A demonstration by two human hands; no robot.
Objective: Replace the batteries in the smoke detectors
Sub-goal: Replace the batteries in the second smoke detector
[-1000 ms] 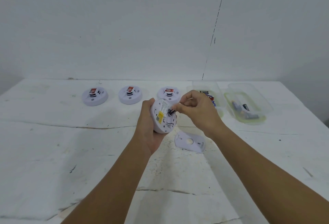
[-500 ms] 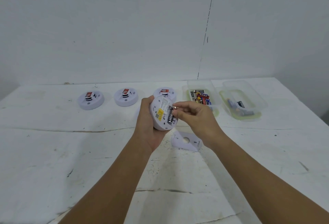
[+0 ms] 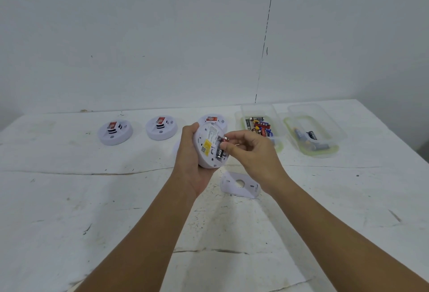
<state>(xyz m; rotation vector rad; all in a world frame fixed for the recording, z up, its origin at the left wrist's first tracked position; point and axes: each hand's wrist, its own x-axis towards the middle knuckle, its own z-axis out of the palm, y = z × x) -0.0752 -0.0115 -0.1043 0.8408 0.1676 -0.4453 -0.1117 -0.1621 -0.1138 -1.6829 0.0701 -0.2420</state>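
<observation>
While the left hand (image 3: pixel 192 159) grips a white smoke detector (image 3: pixel 210 145) with its back side turned up above the white table (image 3: pixel 69 199), the right hand (image 3: pixel 250 155) pinches a battery (image 3: pixel 224 139) at the open compartment, where another battery (image 3: pixel 219 152) already sits. A detached cover plate (image 3: pixel 240 185) lies on the table just below. Three more detectors (image 3: pixel 115 130) stand in a row behind, beside a clear tub of batteries (image 3: pixel 260 127) and a second tub (image 3: pixel 311 134).
</observation>
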